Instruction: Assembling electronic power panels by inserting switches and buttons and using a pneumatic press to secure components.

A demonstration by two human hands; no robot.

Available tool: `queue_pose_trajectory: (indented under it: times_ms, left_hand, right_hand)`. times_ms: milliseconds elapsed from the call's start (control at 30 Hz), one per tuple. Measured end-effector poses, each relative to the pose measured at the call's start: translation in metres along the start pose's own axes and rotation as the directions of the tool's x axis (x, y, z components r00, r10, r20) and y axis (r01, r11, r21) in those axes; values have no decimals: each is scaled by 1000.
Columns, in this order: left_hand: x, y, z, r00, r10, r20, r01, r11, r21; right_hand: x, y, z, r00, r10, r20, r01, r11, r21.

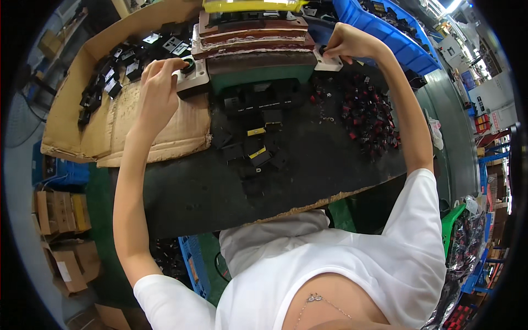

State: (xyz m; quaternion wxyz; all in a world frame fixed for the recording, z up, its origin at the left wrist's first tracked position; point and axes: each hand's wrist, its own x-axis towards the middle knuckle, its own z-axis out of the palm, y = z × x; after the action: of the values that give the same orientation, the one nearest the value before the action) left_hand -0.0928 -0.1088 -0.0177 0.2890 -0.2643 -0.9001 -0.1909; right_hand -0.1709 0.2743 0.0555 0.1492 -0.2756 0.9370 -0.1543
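My left hand (157, 93) rests by a dark round push button (189, 67) on a pale control box (193, 82), its fingers curled together against the button. On the far side of the machine, my right hand (352, 44) is bent down over a second pale control box (329, 64), fingers folded at its button, which is mostly hidden. Between them stands a machine with stacked brown plates (253, 42) above a green block (264, 72). In front of the block lies a long black housing (261, 99). Several small black parts (258, 154), some with yellow pieces, lie nearer me.
A cut-open cardboard box (71, 129) with black parts sits at the left. Red-and-black small parts (368, 115) are heaped on the dark table (187, 198) to the right. A blue crate (393, 44) of dark parts stands far right. A yellow piece (250, 6) tops the machine.
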Motion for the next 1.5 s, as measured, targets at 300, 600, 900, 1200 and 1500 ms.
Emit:
queue_pose_trajectory:
  times_ms: [300, 600, 900, 1200, 1500]
  left_hand:
    - [0, 2, 2, 999, 24, -22, -24, 1000, 9]
    - [2, -12, -9, 994, 88, -65, -81, 992, 97]
    - [11, 6, -38, 956, 67, -287, -56, 997, 49]
    - [22, 47, -26, 972, -132, -193, 68, 950, -305]
    - [5, 41, -4, 966, -187, -177, 119, 935, -334]
  right_hand:
    - [-1, 1, -1, 1000, -2, 25, 0, 997, 74]
    - [-2, 8, 7, 996, 18, -84, -8, 992, 126]
    - [-13, -4, 8, 984, -55, -168, 57, 998, 3]
    - [17, -55, 24, 711, -215, -670, 145, 976, -160]
    - [87, -58, 10, 705, -548, -450, 506, 833, -223]
